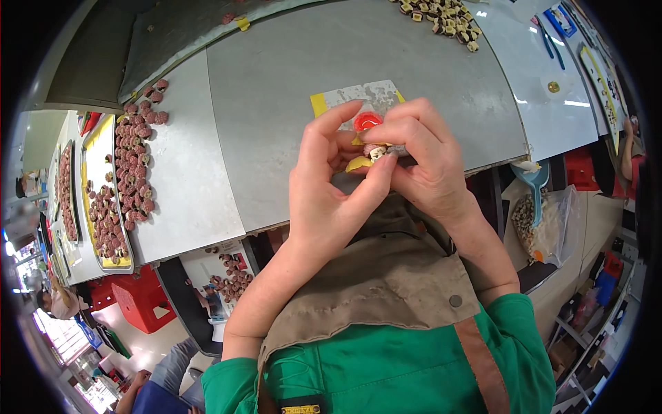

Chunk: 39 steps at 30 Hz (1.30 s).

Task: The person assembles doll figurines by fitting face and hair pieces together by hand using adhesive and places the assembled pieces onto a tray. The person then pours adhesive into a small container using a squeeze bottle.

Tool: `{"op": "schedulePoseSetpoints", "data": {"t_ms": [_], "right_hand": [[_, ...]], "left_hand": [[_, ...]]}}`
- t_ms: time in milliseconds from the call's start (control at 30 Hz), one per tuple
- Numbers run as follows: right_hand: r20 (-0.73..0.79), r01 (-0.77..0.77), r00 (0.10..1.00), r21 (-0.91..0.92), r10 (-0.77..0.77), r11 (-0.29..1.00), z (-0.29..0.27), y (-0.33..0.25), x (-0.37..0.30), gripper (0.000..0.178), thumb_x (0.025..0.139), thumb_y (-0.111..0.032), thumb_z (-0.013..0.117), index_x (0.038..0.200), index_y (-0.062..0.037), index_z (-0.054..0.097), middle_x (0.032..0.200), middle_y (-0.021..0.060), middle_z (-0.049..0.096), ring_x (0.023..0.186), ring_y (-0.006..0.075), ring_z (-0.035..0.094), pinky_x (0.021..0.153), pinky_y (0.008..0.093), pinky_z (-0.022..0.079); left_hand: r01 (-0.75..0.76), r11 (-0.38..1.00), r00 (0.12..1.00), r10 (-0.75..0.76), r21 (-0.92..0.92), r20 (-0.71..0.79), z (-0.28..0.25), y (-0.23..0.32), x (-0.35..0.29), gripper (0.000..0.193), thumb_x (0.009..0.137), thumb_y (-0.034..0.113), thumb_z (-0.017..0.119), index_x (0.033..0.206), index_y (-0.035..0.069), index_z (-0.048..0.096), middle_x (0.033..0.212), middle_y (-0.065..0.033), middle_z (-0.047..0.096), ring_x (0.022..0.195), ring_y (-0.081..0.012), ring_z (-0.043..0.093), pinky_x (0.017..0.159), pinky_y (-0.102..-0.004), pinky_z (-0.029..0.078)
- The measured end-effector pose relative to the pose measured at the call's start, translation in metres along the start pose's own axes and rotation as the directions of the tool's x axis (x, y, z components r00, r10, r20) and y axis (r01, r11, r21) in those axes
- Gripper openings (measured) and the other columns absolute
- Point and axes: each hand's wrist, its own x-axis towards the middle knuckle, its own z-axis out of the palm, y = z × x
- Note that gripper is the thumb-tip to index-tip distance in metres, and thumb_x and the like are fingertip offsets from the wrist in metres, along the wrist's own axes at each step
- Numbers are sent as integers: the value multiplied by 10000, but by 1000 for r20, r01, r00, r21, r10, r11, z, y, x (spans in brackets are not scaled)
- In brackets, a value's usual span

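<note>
Above the table's front edge, a small figure piece with a pinkish top and a cream, dark-spotted front sits between my two hands. My left hand presses its thumb against the piece, its fingers curled behind. From the other side my right hand closes on it with bent fingers, a grey tip showing beside the piece. Yellow covers wrap some fingertips. Just beyond the fingers stands a small red round dish on a white, stained sheet with yellow tape at its sides.
Many pinkish pieces lie on the table's left, more in a yellow-lined tray. Cream-and-dark pieces are heaped far right, near pliers. An open drawer sits low left; a blue scoop and plastic bag low right.
</note>
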Motion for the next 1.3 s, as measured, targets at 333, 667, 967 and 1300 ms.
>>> {"op": "schedulePoseSetpoints", "data": {"t_ms": [333,667,967,1300], "right_hand": [[-20,66,997,-114,-69,991,3,-8,2,314,679,-21,753,958,-74,618,912,56,577,804,198,568,653,279,489],[14,-1,1000,-31,1,1000,-13,-12,2,378,698,-155,797,1015,-70,608,1023,76,593,896,244,575,770,340,492],[101,-20,994,-95,30,995,15,-84,11,222,861,-142,641,1045,-27,596,1027,141,582,962,293,562,856,354,442],[84,-132,988,56,127,990,10,-159,-17,373,911,-299,608,1136,-5,564,1082,140,551,988,255,541,858,334,434]], "left_hand": [[-116,991,992,119,73,-35,-2,3,-5,394,870,37,622,1223,-8,453,935,-78,599,864,-112,597,767,-243,508],[121,957,990,-96,-263,104,-4,23,5,342,987,143,483,1289,-5,417,1004,-93,620,962,-117,582,848,-252,465],[150,900,984,-98,-410,146,-57,52,-35,320,963,157,536,1239,20,452,1001,-80,618,949,-120,584,819,-264,481],[-94,913,946,206,397,-250,-136,130,-128,230,876,123,628,1075,10,605,976,-80,638,868,-131,607,752,-283,500]]}}
